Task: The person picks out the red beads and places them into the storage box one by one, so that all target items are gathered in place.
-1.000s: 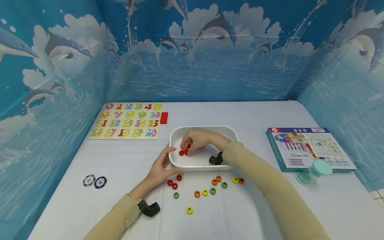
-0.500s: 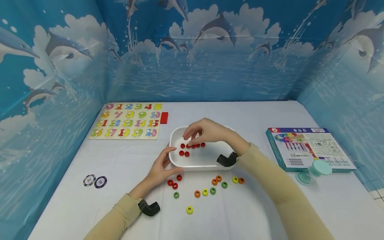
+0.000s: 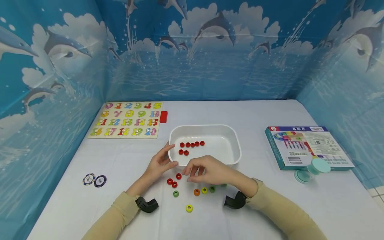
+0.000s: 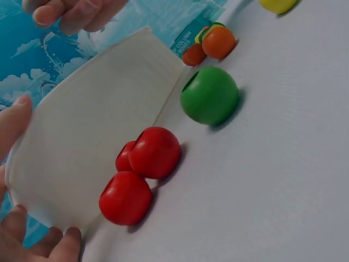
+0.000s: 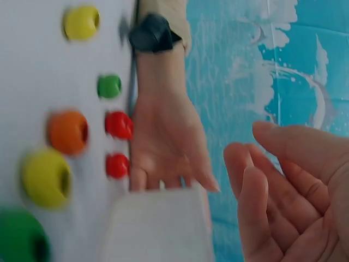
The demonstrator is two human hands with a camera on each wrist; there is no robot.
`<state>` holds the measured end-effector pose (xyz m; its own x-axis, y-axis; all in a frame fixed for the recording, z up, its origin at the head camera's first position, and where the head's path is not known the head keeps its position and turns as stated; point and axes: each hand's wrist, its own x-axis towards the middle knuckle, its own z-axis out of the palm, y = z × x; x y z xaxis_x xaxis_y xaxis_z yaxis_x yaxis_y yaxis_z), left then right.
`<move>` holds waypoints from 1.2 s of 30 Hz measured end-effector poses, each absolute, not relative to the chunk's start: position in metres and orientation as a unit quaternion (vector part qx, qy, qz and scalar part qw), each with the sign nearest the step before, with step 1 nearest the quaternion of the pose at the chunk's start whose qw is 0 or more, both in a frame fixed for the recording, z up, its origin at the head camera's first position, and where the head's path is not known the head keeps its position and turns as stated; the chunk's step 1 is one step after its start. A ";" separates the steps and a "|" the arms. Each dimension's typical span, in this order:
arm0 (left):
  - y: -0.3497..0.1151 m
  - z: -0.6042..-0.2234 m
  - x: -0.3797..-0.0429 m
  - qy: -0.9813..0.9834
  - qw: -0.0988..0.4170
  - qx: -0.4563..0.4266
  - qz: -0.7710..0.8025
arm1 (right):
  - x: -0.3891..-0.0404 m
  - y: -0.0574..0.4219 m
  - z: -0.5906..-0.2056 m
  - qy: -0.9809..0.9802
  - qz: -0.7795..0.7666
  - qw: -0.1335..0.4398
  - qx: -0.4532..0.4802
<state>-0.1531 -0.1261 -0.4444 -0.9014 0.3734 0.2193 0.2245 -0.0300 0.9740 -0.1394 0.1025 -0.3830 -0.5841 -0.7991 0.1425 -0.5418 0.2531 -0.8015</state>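
My left hand (image 3: 156,168) holds the left near corner of a white plastic tray (image 3: 223,146), its thumb on the near wall and fingers along the left end. Inside the tray lie several red beads (image 3: 192,145) in two rows. Three more red beads (image 3: 174,184) sit on the table by the left thumb. My right hand (image 3: 207,170) hovers above the table at the tray's near edge, fingers loosely bent; in the right wrist view nothing shows between thumb and fingertips. Below it are an orange bead (image 3: 196,192), a yellow bead (image 3: 204,190) and green beads (image 3: 212,189).
Nearer me lie a green bead (image 3: 175,193) and a yellow bead (image 3: 189,208). A number puzzle board (image 3: 127,120) and red block (image 3: 163,117) are back left, two chips (image 3: 94,180) at left. A flat box (image 3: 309,148) and mint-coloured stand (image 3: 315,168) are at right.
My right hand has left the red beads inside the tray, lifted, and moved over the near wall toward the table beads. The left hand has stayed at the tray corner.
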 end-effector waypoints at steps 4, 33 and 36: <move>-0.128 -0.446 -0.154 0.696 0.058 0.207 0.685 | -0.131 0.094 -0.405 0.785 -0.432 0.143 -0.421; -0.127 -0.444 -0.154 0.694 0.068 0.199 0.689 | -0.126 0.084 -0.426 0.854 -0.309 0.066 -0.413; -0.128 -0.443 -0.153 0.699 0.067 0.196 0.685 | -0.129 0.092 -0.399 0.827 -0.318 0.121 -0.447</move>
<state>-0.1531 -0.1276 -0.4432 -0.9142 0.3654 0.1752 0.1825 -0.0150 0.9831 -0.1288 0.0919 -0.3994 -0.5711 -0.8165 0.0846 -0.6628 0.3979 -0.6343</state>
